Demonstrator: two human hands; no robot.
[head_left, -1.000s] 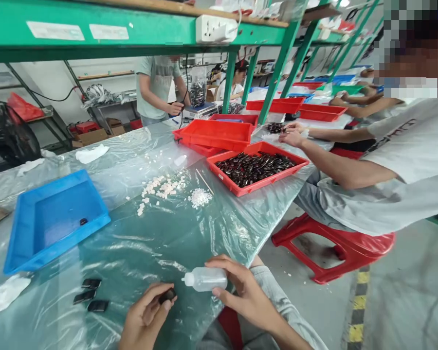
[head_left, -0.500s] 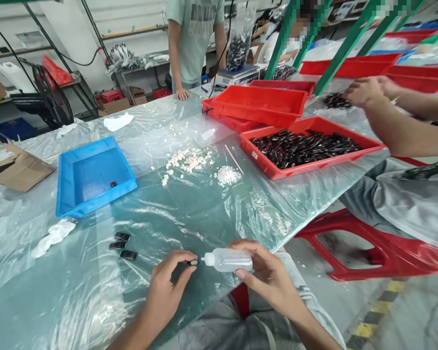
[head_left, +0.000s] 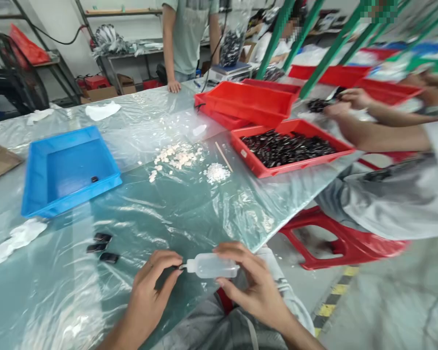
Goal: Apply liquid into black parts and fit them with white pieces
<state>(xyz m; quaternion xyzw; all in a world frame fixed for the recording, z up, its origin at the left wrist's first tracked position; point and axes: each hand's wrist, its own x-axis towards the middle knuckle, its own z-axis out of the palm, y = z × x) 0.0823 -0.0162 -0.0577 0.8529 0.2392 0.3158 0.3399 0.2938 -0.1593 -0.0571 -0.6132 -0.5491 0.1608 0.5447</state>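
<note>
Between the thumb and forefinger of my left hand (head_left: pixel 151 284) is a small black part (head_left: pixel 180 267), mostly hidden by the fingertips. My right hand (head_left: pixel 250 277) grips a translucent squeeze bottle (head_left: pixel 215 266) lying sideways, its narrow nozzle pointing left. The nozzle tip is at the black part; whether it touches cannot be made out. Left of my hands, on the plastic-covered table (head_left: pixel 138 214), lie a few loose black pieces (head_left: pixel 108 257). Beyond the hands are a pile of small white bits (head_left: pixel 216 173) and scattered cream-coloured pieces (head_left: pixel 178 155).
A blue tray (head_left: pixel 40 175) at left holds one small dark piece. At right, a red tray (head_left: pixel 255 171) is full of black parts, with stacked red trays (head_left: pixel 244 103) behind it. A thin stick (head_left: pixel 224 156) lies nearby. A co-worker's arms (head_left: pixel 365 121) reach in from the right.
The bottle's nozzle has come up to the black part, closing the small gap between them. The camera view has turned, so the scene sits further left.
</note>
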